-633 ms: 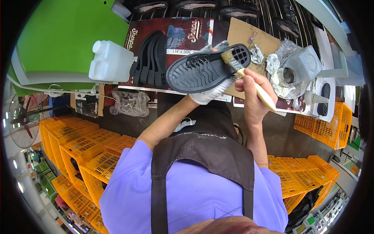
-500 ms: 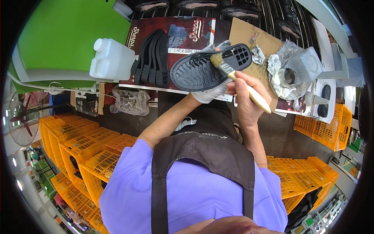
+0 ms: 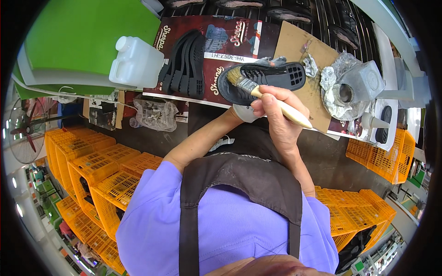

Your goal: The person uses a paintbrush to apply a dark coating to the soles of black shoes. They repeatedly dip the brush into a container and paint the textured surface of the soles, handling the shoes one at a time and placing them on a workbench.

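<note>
My left hand (image 3: 243, 113), in a pale glove, holds a black shoe sole (image 3: 276, 76) from underneath, tread side up, above the bench edge. My right hand (image 3: 277, 116) grips the pale wooden handle of a flat paintbrush (image 3: 258, 93). The bristles rest on the sole's left end. Both forearms rise from my purple shirt and dark apron.
A white plastic jug (image 3: 136, 62) and a row of black soles (image 3: 186, 62) stand on the bench to the left. A foil-wrapped container (image 3: 350, 86) sits on cardboard (image 3: 297, 46) at the right. Yellow crates (image 3: 94, 171) are stacked below, with a green board (image 3: 87, 32) at upper left.
The sole has shifted right and levelled out. The brush has swept from the sole's right end to its left end.
</note>
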